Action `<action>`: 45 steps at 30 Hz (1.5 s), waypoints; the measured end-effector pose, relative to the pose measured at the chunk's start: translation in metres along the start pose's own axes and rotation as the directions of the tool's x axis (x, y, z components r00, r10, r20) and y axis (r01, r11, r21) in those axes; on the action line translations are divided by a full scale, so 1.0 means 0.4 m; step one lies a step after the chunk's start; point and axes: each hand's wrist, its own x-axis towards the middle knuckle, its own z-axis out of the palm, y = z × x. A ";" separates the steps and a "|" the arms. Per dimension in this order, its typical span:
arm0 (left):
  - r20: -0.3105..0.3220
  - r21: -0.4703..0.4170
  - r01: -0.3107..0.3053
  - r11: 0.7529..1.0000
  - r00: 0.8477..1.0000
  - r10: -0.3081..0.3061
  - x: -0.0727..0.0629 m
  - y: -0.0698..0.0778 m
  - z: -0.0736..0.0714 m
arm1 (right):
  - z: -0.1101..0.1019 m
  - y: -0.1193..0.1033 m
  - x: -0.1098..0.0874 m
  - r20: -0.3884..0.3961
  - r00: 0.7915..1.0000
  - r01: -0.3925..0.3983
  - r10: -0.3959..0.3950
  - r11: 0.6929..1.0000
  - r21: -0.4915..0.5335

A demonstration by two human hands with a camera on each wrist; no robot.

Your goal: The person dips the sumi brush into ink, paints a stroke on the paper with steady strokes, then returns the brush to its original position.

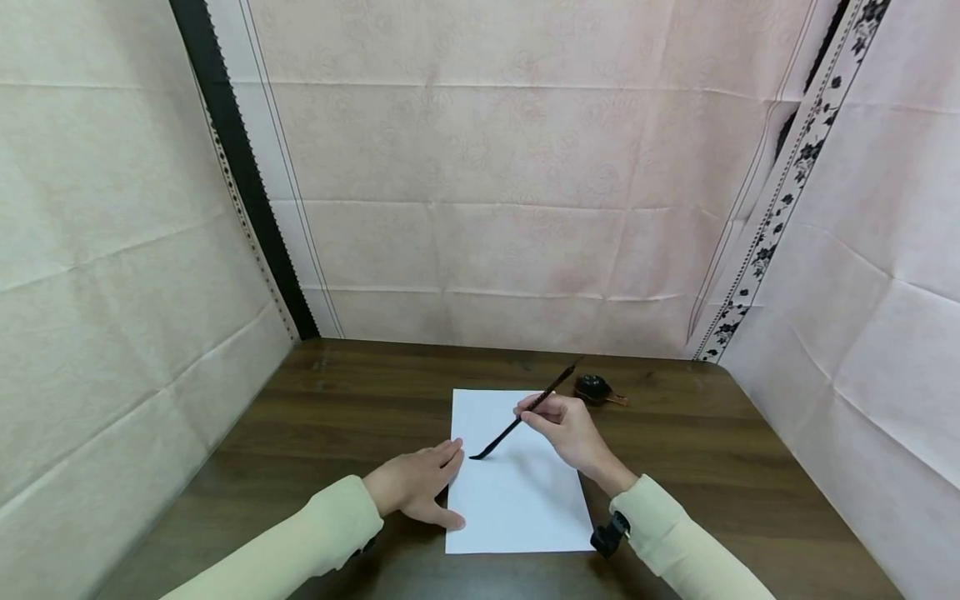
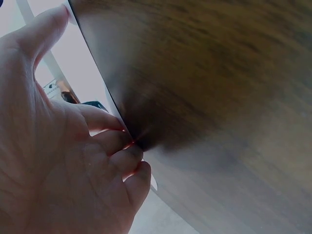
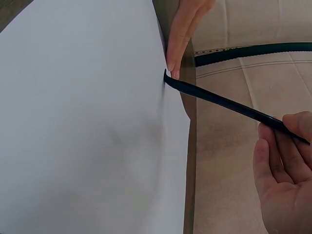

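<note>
A sheet of white paper point(image 1: 517, 508) lies on the brown wooden table. My right hand point(image 1: 564, 427) pinches a dark paintbrush point(image 1: 504, 434) partway up its handle, between thumb and fingers. The brush slants, and its black bent tip meets the paper near the left edge; in the right wrist view the brush point(image 3: 219, 100) runs from the fingers to that edge. My left hand point(image 1: 420, 485) rests along the paper's left edge, fingers and thumb extended onto it. In the left wrist view the fingertips of the left hand point(image 2: 73, 151) reach the edge of the sheet.
A small dark round pot point(image 1: 592, 388) with a brown piece sticking out stands behind the right hand. Pale cloth point(image 1: 480, 150) hangs behind the table point(image 1: 337, 417) and along both sides. A black device point(image 1: 610, 533) is strapped to the right wrist.
</note>
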 end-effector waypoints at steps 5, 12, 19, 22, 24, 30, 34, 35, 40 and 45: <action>-0.001 -0.001 -0.001 1.000 1.000 0.001 0.000 0.000 -0.001 | -0.007 -0.003 -0.004 0.005 1.000 -0.005 0.005 1.000 0.006; -0.001 -0.003 0.000 1.000 1.000 0.000 -0.001 0.001 -0.003 | -0.020 0.000 -0.008 0.006 1.000 0.007 -0.007 1.000 -0.006; -0.006 -0.003 -0.006 1.000 1.000 0.006 -0.001 0.000 -0.002 | -0.038 0.004 -0.015 0.006 1.000 0.008 -0.008 1.000 -0.028; -0.006 -0.003 -0.006 1.000 1.000 0.006 -0.002 0.000 -0.002 | -0.046 0.004 -0.020 0.008 1.000 0.013 -0.013 0.999 -0.035; -0.005 -0.005 -0.006 1.000 1.000 0.006 -0.002 -0.001 -0.002 | -0.052 0.004 -0.023 0.008 1.000 0.015 -0.015 0.999 -0.032; -0.008 -0.016 -0.011 1.000 1.000 0.011 -0.003 -0.001 -0.002 | -0.064 0.005 -0.032 0.000 1.000 0.028 -0.028 0.999 -0.035; -0.006 -0.024 -0.016 1.000 1.000 0.016 -0.004 -0.001 -0.001 | -0.072 0.007 -0.037 -0.006 0.999 0.033 -0.033 0.997 -0.063; -0.006 -0.026 -0.016 1.000 1.000 0.016 -0.004 -0.001 -0.001 | -0.075 0.008 -0.038 -0.006 0.999 0.031 -0.031 0.997 -0.070; 0.000 -0.025 -0.013 1.000 1.000 0.013 -0.003 -0.002 0.001 | -0.088 0.005 -0.040 -0.014 1.000 0.011 -0.013 0.995 -0.095; 0.001 -0.016 -0.011 1.000 1.000 0.011 -0.001 -0.003 0.000 | -0.108 0.006 -0.039 -0.010 1.000 0.014 -0.015 0.993 -0.115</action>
